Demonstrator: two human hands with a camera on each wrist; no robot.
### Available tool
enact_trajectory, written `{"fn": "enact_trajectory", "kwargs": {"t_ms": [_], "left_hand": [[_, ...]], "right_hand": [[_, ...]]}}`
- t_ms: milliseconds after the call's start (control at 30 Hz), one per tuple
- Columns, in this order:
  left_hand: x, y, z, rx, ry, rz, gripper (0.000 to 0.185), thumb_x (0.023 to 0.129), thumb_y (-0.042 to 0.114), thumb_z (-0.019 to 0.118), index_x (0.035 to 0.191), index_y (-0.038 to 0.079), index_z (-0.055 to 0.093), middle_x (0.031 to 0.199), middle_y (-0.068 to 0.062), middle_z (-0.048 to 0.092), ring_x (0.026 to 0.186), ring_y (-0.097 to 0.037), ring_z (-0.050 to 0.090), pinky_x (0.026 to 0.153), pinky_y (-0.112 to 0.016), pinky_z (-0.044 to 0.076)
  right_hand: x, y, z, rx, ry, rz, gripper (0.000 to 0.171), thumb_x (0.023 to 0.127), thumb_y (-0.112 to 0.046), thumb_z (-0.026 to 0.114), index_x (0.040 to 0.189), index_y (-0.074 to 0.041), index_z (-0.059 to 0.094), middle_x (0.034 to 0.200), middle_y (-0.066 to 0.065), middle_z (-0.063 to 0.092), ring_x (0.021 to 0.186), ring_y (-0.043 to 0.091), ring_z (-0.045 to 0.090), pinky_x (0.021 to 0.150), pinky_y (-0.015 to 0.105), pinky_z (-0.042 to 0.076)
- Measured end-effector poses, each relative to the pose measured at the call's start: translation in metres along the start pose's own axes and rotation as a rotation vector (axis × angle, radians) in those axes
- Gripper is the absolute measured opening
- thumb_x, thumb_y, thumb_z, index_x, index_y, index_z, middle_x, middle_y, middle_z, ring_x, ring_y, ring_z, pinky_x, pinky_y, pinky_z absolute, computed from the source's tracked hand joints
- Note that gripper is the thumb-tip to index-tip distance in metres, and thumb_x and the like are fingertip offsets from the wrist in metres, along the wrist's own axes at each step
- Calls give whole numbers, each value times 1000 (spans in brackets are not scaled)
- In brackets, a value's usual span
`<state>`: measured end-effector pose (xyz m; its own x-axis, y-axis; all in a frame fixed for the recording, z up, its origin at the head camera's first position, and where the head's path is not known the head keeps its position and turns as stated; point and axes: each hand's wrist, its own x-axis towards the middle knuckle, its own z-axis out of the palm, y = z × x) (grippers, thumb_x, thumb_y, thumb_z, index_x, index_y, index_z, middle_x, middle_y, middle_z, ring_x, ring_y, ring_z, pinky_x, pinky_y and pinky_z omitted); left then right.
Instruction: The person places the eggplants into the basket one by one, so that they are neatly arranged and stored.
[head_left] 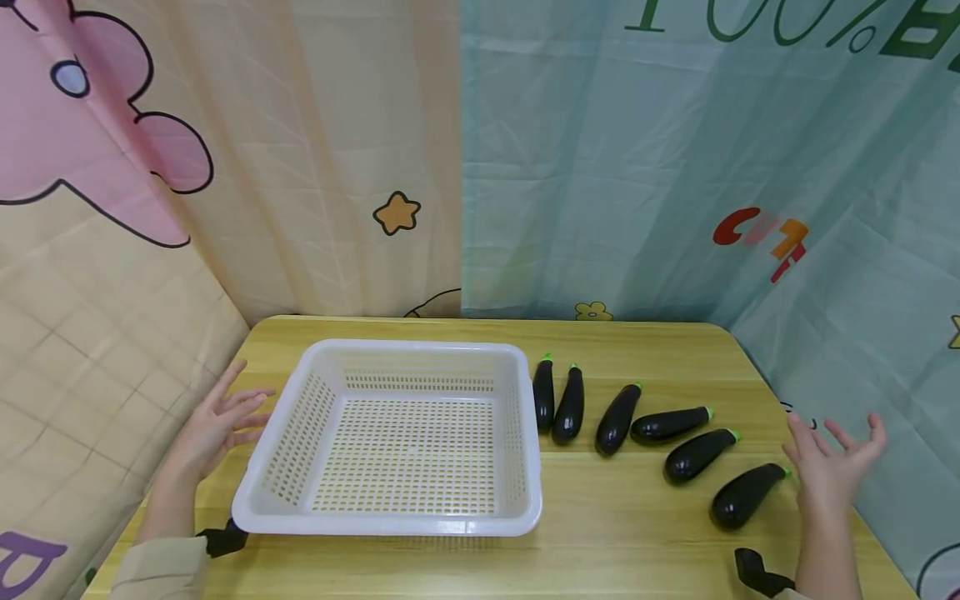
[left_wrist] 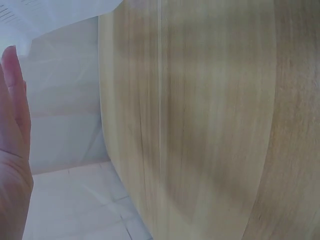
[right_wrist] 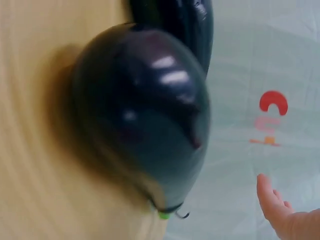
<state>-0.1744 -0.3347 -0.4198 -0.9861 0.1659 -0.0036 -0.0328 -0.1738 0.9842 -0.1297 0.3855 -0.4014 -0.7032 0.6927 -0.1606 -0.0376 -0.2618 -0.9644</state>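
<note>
Nearest eggplant (head_left: 746, 495): glossy, dark purple, green stem tip, at table's 4 o'clock, just left of right hand (head_left: 831, 467); fingers spread, holding nothing. Five more eggplants fan toward 1 o'clock. Left hand (head_left: 217, 425) open beside perforated white plastic basket (head_left: 390, 521). Light wood-grain table (head_left: 600, 542); printed fabric curtains (head_left: 675, 167) behind.

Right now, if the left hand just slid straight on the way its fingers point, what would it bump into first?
Most likely the white basket: the left hand lies open beside its left wall, fingers aimed at it, though the gap's depth is unclear.
</note>
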Motion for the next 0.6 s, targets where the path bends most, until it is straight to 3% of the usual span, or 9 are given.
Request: {"fn": "enact_trajectory", "kwargs": {"t_ms": [133,433,600], "left_hand": [[-1,-1,-1,-22,-27,-24,72,95,3,44,148,27,0,102,8,66,78,-15,67,65,-28,56],[-1,-3,-2,-38,-115,-47,68,96,0,41,147,31,8,104,4,65,78,-15,66,65,-29,56],[-1,-5,-3,-17,-143,-59,68,96,0,41,147,32,10,104,5,65,79,-14,66,66,-28,56]], "right_hand": [[3,4,-10,-13,66,74,95,75,-6,71,137,-45,10,112,-12,31,93,6,44,49,22,53],[14,22,-30,-140,96,216,104,72,-15,75,135,-52,0,111,-13,25,96,6,39,60,32,57],[45,52,-56,-190,64,256,111,71,-17,77,133,-55,-6,112,-11,24,93,6,43,67,42,56]]}}
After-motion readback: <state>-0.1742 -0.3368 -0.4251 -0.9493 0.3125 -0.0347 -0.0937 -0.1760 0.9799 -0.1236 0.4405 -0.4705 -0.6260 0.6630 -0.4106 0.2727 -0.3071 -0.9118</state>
